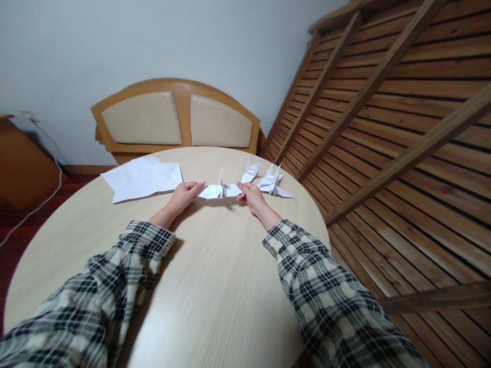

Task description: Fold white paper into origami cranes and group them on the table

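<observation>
A white origami crane [220, 191] is stretched between my two hands, just above the round table. My left hand [185, 196] pinches the tip of its left wing between thumb and fingers. At the other side, my right hand [251, 196] grips the right wing tip, with the thumb on top. The crane's narrow point stands up at its middle. Right behind my right hand sits a folded paper crane [250, 171], and beside it to the right is another paper crane [270, 181], its wings spread.
White paper sheets [143, 179] lie at the table's far left. The round wooden table [215, 286] fills the foreground. Behind it stands a padded headboard [141, 118] against the wall. A slatted wooden frame [383, 128] leans along the right, close to the table edge.
</observation>
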`<act>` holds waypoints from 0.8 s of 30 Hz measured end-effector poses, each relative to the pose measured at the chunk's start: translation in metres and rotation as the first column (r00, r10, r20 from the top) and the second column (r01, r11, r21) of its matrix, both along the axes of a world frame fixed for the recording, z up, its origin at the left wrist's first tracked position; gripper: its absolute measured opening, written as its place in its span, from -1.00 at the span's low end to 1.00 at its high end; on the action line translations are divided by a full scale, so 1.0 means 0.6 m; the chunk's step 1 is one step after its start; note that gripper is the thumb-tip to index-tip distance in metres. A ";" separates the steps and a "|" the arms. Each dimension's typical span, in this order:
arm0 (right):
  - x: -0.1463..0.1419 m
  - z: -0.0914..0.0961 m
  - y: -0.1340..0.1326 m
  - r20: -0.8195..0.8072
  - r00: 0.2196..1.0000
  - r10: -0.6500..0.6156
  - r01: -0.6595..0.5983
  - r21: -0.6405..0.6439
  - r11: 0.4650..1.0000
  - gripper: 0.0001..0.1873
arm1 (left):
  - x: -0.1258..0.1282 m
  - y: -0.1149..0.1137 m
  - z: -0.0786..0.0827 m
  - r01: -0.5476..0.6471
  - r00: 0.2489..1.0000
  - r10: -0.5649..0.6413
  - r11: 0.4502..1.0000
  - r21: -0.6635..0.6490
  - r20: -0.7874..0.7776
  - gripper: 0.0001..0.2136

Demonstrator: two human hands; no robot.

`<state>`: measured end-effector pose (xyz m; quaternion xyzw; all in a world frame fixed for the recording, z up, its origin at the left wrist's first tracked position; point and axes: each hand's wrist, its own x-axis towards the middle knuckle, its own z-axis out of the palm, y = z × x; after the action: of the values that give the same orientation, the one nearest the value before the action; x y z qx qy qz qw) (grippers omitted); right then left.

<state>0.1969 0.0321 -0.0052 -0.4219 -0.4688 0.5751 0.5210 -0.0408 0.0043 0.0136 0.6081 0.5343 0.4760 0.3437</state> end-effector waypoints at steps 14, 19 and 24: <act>0.023 0.017 -0.015 0.122 0.984 0.128 -0.124 -0.044 0.991 -0.88 | -0.015 0.023 -0.010 -0.261 0.965 0.253 0.957 0.125 0.075 -0.55; 0.031 0.011 -0.015 0.199 0.977 0.077 -0.077 -0.006 0.997 -0.89 | -0.013 0.019 -0.009 -0.275 0.961 0.267 0.947 0.169 0.065 -0.54; 0.032 0.010 -0.018 0.242 0.970 -0.012 0.008 0.015 1.000 -0.88 | -0.010 0.017 -0.010 -0.250 0.966 0.259 0.949 0.190 -0.021 -0.54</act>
<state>0.2163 0.0210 0.0008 -0.4877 -0.5306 0.5135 0.4658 -0.0466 0.0146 0.0077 0.5744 0.5692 0.5499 0.2090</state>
